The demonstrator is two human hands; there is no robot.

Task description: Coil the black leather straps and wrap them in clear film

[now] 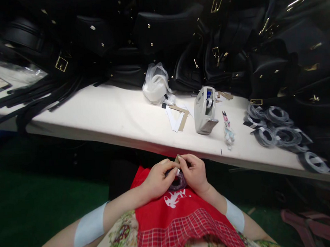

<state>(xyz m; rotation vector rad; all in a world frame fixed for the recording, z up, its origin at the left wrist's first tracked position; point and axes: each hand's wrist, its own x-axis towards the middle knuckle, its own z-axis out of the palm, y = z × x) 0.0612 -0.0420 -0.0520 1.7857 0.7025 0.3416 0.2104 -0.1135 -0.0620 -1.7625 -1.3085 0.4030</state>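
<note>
Over the red apron, my two hands meet just in front of the table edge. A dark coiled strap, shiny as if wrapped in clear film, sits between them. My left hand is closed on the coil's upper left side, and a small white bit shows at its thumb tip. Thumb and fingers of my right hand pinch a small tan piece, like card or paper, at the top of the coil. The fingers hide part of both things.
Several wrapped coiled straps lie at the table's right. Nearer the middle are a tape dispenser, small pink-tipped snips, card scraps and a plastic-bagged white roll. Black bags line the back; loose black straps overhang at left.
</note>
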